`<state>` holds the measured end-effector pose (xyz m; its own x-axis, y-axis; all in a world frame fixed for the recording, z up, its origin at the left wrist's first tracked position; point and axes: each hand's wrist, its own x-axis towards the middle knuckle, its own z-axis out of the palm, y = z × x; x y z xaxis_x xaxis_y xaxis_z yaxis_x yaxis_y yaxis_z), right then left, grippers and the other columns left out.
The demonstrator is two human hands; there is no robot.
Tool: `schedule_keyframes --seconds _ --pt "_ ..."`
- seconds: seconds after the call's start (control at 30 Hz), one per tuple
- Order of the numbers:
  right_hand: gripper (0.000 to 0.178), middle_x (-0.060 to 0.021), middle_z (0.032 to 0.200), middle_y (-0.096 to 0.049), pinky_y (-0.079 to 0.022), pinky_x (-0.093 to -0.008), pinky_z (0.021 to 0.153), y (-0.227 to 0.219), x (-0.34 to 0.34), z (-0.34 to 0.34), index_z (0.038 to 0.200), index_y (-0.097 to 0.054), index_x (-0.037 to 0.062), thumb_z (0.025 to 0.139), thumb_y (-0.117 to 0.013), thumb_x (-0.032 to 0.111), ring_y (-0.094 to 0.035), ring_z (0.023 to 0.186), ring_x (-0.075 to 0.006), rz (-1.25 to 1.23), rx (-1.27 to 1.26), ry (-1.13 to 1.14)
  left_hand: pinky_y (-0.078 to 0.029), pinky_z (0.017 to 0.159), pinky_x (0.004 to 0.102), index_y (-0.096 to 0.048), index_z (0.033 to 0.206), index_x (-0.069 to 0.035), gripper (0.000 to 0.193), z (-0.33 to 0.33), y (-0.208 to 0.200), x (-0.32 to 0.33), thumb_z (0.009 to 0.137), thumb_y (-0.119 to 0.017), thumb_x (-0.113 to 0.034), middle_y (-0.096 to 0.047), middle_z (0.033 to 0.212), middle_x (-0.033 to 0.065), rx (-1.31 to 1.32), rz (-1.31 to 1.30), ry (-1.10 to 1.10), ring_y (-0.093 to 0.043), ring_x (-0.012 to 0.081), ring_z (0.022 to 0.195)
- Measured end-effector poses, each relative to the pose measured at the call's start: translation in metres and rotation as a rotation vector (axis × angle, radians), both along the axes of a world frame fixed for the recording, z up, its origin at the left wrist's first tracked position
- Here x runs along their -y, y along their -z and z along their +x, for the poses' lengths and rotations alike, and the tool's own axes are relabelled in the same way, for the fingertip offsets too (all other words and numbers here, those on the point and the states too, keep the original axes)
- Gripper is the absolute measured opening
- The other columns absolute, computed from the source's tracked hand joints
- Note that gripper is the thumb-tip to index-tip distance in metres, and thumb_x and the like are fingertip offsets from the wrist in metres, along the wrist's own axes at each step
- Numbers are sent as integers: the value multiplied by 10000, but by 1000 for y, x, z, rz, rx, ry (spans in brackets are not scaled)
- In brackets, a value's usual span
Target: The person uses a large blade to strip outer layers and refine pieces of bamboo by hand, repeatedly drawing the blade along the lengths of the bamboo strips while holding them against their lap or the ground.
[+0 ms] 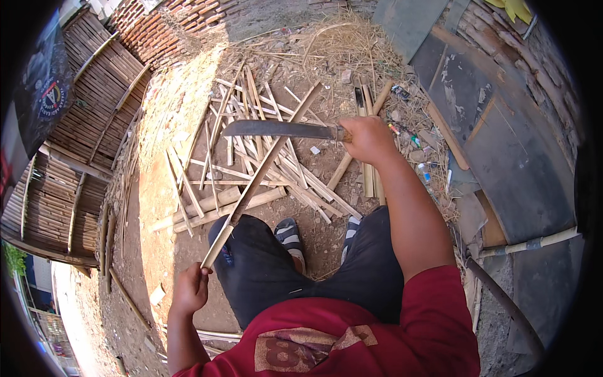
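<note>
My right hand is closed round the wooden handle of a machete, its long dark blade pointing left. Below it, my left hand grips the near end of a split bamboo piece, which slants up and away to the right with its hollow inner side showing. The blade passes over the upper part of the bamboo; whether they touch I cannot tell. Past my knees, a loose heap of split bamboo strips lies crisscrossed on the ground. Two thicker bamboo lengths lie at its near edge.
Bamboo slat panels stand at the left, and a brick wall runs behind. Dark sheets lean at the right, near scattered litter. Dry straw lies at the back. My sandalled feet are close to the heap.
</note>
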<state>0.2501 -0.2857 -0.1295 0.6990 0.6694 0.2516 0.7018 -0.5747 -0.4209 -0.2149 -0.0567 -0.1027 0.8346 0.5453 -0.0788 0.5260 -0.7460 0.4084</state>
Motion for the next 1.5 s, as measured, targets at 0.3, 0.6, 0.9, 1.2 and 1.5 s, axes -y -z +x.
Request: schedule_keyframes --seconds 0.3,0.6,0.9,1.2,1.5 --pt "396 -201 971 -730 -560 -452 844 56 31 58 1202 -683 85 862 -748 277 -709 939 -387 565 -192 347 -454 578 415 -638 946 1 226 -13 0 -2 1045 -521 -165 -587 640 175 10 -58 -104 -602 326 586" --pt "338 -155 876 -710 -542 -493 772 -10 12 -10 1126 -681 142 805 -759 216 -694 883 -377 140 91 23 -427 585 297 -633 966 -5 314 73 -8 7 1088 -480 -251 -538 673 3 116 -286 -74 -504 104 618" --pt "278 -179 834 -694 -541 -505 769 -10 -29 -62 991 -672 89 746 -755 192 -685 869 -406 -2 58 -409 -433 576 334 -640 941 6 339 116 -12 24 1085 -494 -264 -543 646 52 157 -109 -6 -511 137 596" --pt "298 -175 778 -667 -524 -517 708 2 -24 -50 962 -637 65 749 -772 224 -672 804 -408 82 145 -397 -433 558 368 -637 933 -12 300 123 3 24 1079 -495 -233 -572 662 75 192 -322 2 -551 205 559" --pt "251 -153 775 -662 -519 -503 726 -4 -38 -56 876 -607 87 690 -756 168 -668 810 -395 177 182 -425 -289 447 233 -600 1014 -66 293 144 4 26 1106 -459 -305 -443 640 -57 257 -914 -66 -355 49 492"
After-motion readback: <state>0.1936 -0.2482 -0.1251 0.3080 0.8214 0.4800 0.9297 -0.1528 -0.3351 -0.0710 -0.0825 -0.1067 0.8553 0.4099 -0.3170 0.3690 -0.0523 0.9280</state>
